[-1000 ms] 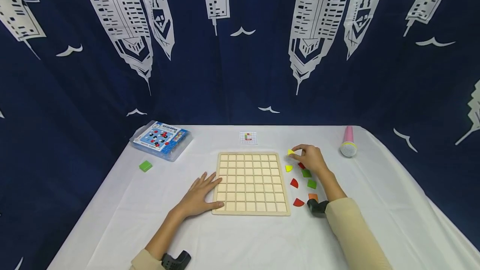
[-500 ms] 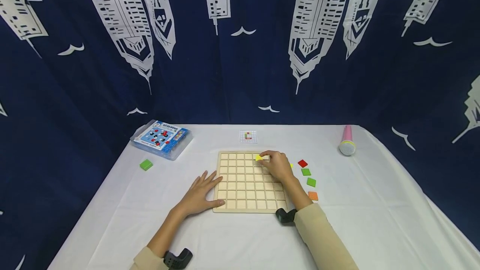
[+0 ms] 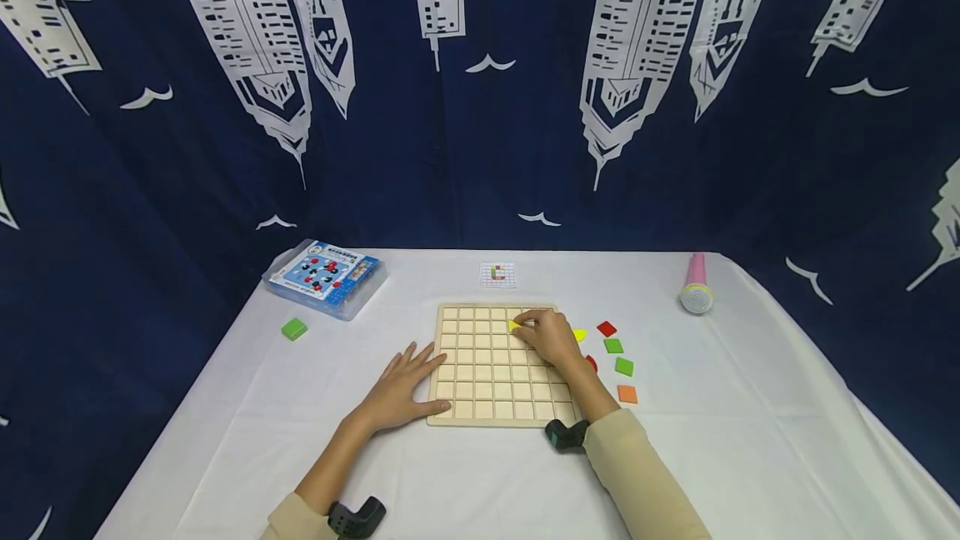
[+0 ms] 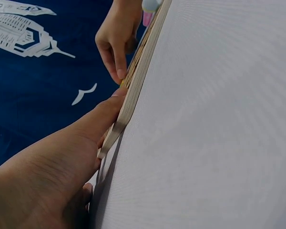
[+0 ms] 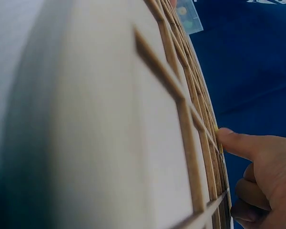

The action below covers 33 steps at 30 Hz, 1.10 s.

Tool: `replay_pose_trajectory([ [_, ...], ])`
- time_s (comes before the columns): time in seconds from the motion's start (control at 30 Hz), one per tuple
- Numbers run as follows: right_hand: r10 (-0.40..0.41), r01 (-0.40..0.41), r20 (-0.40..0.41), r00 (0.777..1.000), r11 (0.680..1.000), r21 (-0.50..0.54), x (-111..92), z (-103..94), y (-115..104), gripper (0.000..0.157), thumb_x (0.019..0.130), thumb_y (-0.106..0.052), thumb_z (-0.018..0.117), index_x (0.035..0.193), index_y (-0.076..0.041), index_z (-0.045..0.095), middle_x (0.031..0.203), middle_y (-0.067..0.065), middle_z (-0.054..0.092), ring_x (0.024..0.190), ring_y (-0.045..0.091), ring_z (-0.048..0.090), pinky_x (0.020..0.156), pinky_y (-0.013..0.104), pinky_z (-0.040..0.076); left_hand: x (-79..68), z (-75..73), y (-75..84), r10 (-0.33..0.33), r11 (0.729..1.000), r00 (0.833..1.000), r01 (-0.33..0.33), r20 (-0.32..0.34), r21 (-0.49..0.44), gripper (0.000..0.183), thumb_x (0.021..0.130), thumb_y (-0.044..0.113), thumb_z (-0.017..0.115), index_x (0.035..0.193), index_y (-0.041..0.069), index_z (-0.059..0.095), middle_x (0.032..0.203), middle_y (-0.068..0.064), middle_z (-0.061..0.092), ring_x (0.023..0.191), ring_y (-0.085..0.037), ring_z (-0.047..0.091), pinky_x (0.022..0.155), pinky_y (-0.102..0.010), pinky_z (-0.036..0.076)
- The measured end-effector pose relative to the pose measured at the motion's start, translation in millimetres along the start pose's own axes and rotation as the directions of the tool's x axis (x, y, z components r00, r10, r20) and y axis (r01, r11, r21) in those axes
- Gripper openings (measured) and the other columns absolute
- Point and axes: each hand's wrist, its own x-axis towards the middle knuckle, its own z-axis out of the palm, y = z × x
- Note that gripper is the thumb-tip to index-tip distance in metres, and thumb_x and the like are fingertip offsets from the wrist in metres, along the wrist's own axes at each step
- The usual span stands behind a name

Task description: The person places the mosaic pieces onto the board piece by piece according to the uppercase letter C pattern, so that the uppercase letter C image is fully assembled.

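Observation:
My left hand [image 3: 397, 394] lies with spread fingers on the left edge of a wooden grid board [image 3: 480, 390]; its thumb shows along the rim in the left wrist view. Between thumb and fingers, my right hand [image 3: 551, 338] pinches a small yellow piece [image 3: 513, 326] at the board's upper right cells. The hand covers part of that piece and several cells. Right of the board lie another yellow piece [image 3: 580, 335], a red square [image 3: 607, 328], green squares [image 3: 624, 366], an orange square [image 3: 627, 394] and a red rounded piece [image 3: 592, 362], partly hidden by the right forearm.
Behind the board lies a small card [image 3: 497, 275] with a coloured grid pattern. A clear plastic box [image 3: 324, 277] with a blue printed sheet stands at the back left, a green square [image 3: 294, 328] in front of it. A pink toy microphone [image 3: 697, 283] lies at the back right.
My right hand has carried the yellow piece leftward from the table onto the board, then shifted it slightly nearer to me. The left hand has stayed on the board's edge.

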Motion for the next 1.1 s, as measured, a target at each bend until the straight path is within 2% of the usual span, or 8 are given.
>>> replay_pose_trajectory([
  [0.17,-0.021,0.021,0.003,1.000,0.999,0.040,-1,-11.0,-2,0.029,0.083,-0.031,0.069,0.103,-0.011,0.071,0.059,0.001,0.055,0.048,0.011,0.036,0.043,0.025,0.033,-0.3,-1.7,0.5,-0.003,1.000,1.000,0.003,-0.009,0.004,0.082,0.077,0.062,0.060,0.141,0.015,0.040,0.150,-0.008,0.024,0.138,-0.034,0.010,0.110,-0.050,0.007],
  [0.33,0.033,-0.031,-0.077,0.996,0.999,0.030,-8,-43.8,14,0.037,0.084,-0.041,0.065,0.106,-0.011,0.070,0.043,-0.003,0.029,0.040,0.010,0.019,0.036,0.024,0.019,-0.5,-2.5,0.5,-0.019,1.000,1.000,0.019,0.004,0.005,0.083,0.077,0.064,0.059,0.142,0.016,0.038,0.151,-0.006,0.022,0.139,-0.032,0.008,0.111,-0.048,0.005],
  [0.43,0.070,-0.075,-0.144,0.987,0.997,-0.029,-14,-64.7,36,0.039,0.082,-0.042,0.067,0.106,-0.011,0.070,0.046,-0.004,0.028,0.044,0.010,0.019,0.037,0.026,0.021,-0.1,-2.6,0.2,-0.019,1.000,1.000,0.019,0.002,0.002,0.083,0.077,0.064,0.059,0.142,0.016,0.038,0.151,-0.005,0.022,0.139,-0.031,0.007,0.111,-0.047,0.005],
  [0.53,0.109,-0.121,-0.152,0.982,0.990,-0.073,-20,-79.6,59,0.042,0.080,-0.039,0.070,0.108,-0.008,0.068,0.049,0.001,0.035,0.046,0.013,0.024,0.039,0.028,0.023,0.2,-2.4,-0.5,-0.027,1.000,1.000,0.027,0.004,0.002,0.084,0.077,0.064,0.059,0.142,0.017,0.038,0.151,-0.005,0.021,0.139,-0.030,0.006,0.111,-0.047,0.004],
  [0.7,0.159,-0.176,-0.117,0.980,0.973,-0.151,-27,-87.5,88,0.045,0.078,-0.037,0.073,0.108,-0.005,0.068,0.078,0.019,0.064,0.063,0.024,0.054,0.046,0.030,0.038,-0.7,-2.4,-0.9,-0.035,0.999,0.999,0.035,0.007,-0.005,0.084,0.076,0.064,0.059,0.142,0.017,0.038,0.151,-0.005,0.021,0.139,-0.030,0.006,0.111,-0.047,0.004],
  [0.77,0.199,-0.215,-0.105,0.974,0.962,-0.168,-28,-88.2,93,0.043,0.078,-0.036,0.072,0.107,-0.004,0.068,0.091,0.021,0.065,0.072,0.026,0.057,0.050,0.032,0.041,-1.2,-2.4,-0.6,-0.035,0.999,0.999,0.035,0.008,-0.008,0.083,0.077,0.063,0.060,0.142,0.016,0.038,0.151,-0.005,0.021,0.139,-0.030,0.007,0.111,-0.047,0.004],
  [1.0,0.371,-0.383,-0.097,0.923,0.907,-0.174,-29,-95.5,96,0.041,0.081,-0.034,0.070,0.108,-0.004,0.067,0.105,0.024,0.061,0.077,0.030,0.054,0.058,0.038,0.044,-0.3,-1.0,1.2,-0.024,1.000,1.000,0.024,0.006,-0.007,0.083,0.077,0.062,0.060,0.142,0.016,0.039,0.151,-0.006,0.023,0.139,-0.033,0.009,0.111,-0.049,0.006],
  [1.1,0.361,-0.370,-0.083,0.929,0.912,-0.176,-28,-96.0,97,0.039,0.081,-0.032,0.070,0.107,-0.003,0.067,0.097,0.021,0.062,0.073,0.027,0.052,0.056,0.034,0.042,0.0,-1.2,2.2,-0.016,1.000,1.000,0.016,0.011,-0.004,0.083,0.077,0.063,0.060,0.142,0.017,0.039,0.151,-0.006,0.022,0.139,-0.032,0.008,0.111,-0.048,0.006],
])
